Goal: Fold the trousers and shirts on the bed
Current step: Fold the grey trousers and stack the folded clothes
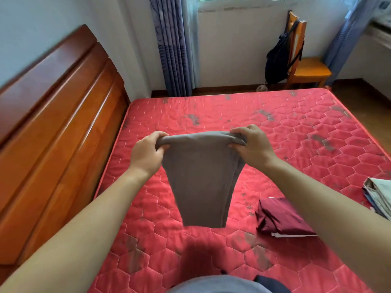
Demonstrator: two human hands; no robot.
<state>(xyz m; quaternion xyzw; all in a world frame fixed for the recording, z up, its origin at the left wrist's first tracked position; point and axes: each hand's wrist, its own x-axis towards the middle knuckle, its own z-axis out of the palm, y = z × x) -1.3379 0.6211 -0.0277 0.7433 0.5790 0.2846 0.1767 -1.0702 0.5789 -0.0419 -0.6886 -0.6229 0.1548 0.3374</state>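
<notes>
My left hand (148,152) and right hand (250,144) each pinch a top corner of the grey trousers (201,176), which hang doubled above the red mattress (296,144). The cloth looks light, soft and limp; I judge the corners the soundest hold.

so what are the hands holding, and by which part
A grey-brown garment, held up by its top edge: the left hand grips one end, the right hand the other. The rest hangs down.
</notes>
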